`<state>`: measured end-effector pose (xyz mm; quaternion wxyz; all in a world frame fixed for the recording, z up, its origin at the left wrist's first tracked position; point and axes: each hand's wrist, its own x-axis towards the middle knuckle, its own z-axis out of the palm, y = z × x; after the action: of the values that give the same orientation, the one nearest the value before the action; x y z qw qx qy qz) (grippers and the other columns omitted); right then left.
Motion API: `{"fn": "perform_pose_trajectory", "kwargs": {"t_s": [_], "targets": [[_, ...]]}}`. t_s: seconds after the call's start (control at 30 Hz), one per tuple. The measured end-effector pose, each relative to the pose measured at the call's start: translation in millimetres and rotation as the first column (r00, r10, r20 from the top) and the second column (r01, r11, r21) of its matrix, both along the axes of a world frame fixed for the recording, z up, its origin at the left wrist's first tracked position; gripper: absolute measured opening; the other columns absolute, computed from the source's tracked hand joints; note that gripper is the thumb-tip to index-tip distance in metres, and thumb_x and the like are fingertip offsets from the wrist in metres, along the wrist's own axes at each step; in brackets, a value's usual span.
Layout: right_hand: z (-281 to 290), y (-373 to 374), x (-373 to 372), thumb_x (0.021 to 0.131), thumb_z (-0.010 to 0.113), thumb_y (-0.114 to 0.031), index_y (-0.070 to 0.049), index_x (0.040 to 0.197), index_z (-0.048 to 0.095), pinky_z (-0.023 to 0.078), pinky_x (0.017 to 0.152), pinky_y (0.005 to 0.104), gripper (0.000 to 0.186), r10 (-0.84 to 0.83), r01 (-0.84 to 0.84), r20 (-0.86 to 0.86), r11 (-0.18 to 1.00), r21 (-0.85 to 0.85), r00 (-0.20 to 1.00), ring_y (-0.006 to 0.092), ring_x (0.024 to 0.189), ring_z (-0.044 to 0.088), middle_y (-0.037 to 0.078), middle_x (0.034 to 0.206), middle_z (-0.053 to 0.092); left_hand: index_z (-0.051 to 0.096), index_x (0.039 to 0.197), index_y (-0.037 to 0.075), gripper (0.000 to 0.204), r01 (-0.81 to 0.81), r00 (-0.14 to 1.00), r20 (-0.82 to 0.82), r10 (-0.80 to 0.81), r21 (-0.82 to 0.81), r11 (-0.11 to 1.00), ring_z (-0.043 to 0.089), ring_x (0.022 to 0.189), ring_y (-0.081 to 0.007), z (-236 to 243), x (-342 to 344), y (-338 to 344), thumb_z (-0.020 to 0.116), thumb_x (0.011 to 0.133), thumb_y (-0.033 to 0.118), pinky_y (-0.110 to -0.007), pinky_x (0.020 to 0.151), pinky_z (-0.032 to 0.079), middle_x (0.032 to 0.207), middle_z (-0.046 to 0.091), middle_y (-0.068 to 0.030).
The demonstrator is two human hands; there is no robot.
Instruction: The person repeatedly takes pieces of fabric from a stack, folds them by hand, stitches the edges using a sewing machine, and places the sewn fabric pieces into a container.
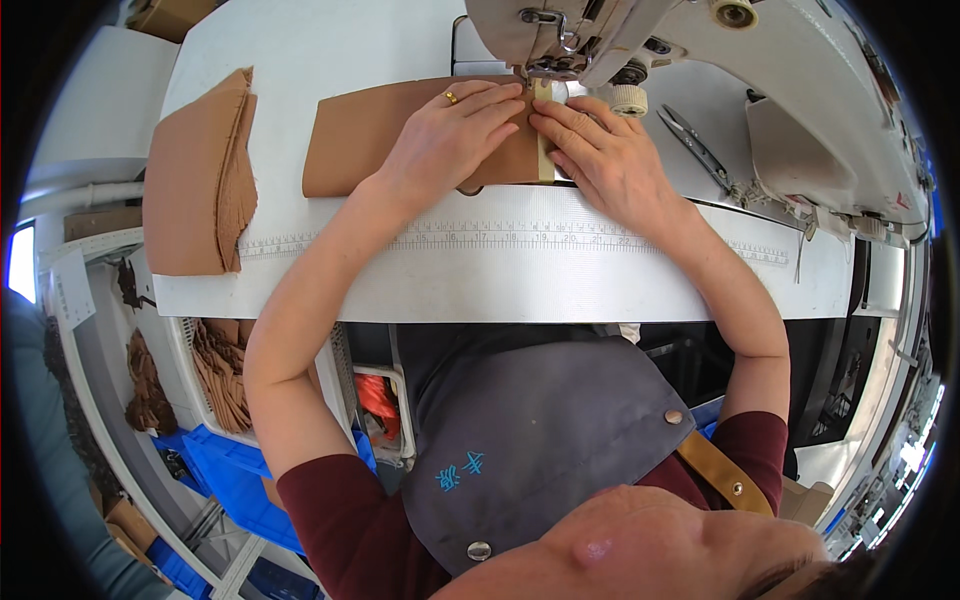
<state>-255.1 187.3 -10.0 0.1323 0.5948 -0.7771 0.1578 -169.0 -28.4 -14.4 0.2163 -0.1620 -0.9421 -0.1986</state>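
A flat brown leather-like piece (pixel 345 145) lies on the white table, its right end under the needle area of a sewing machine (pixel 560 35). My left hand (pixel 445 140) rests on this piece with its fingers stretched toward the needle. A pale yellowish strip (pixel 544 168) runs along the piece's right edge. Over that edge lies my right hand (pixel 610 160), fingers extended and pressing down close to the presser foot. Neither hand grips anything; both lie on top of the work. The needle tip is too small to make out.
A stack of brown pieces (pixel 195 190) sits at the table's left. Metal thread snips (pixel 697 148) lie right of my right hand. A printed ruler (pixel 480 238) crosses the table front. Below left are a white basket of brown pieces (pixel 222 372) and a blue bin (pixel 235 485).
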Motion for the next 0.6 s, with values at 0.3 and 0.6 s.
{"fn": "perform_pose_trajectory", "kwargs": {"t_s": [0.3, 0.6], "targets": [[-6.6, -4.5, -5.9, 0.083, 0.068, -0.017, -0.007, 0.121, 0.063, 0.045, 0.085, 0.0336, 0.039, -0.017, 0.012, -0.059, 0.997, -0.073, 0.998, 0.0217, 0.094, 0.056, 0.002, 0.122, 0.063, 0.066, 0.116, 0.004, 0.028, -0.019, 1.0, -0.002, 0.019, 0.037, 0.999, 0.058, 0.117, -0.0236, -5.0, -6.2, -2.1, 0.063, 0.091, 0.015, -0.035, 0.097, 0.049, 0.123, 0.065, -0.006], [-1.0, -4.9, -1.9, 0.082, 0.067, -0.014, -0.007, 0.12, 0.064, 0.046, 0.085, 0.0345, 0.038, -0.036, 0.034, -0.027, 0.997, -0.074, 0.999, 0.0225, 0.092, 0.056, 0.003, 0.123, 0.063, 0.069, 0.113, 0.004, 0.028, -0.01, 1.0, 0.003, 0.009, 0.019, 1.0, 0.059, 0.116, -0.0236, -3.5, -8.7, -3.0, 0.065, 0.089, 0.017, -0.035, 0.097, 0.05, 0.121, 0.066, -0.0066]]}}
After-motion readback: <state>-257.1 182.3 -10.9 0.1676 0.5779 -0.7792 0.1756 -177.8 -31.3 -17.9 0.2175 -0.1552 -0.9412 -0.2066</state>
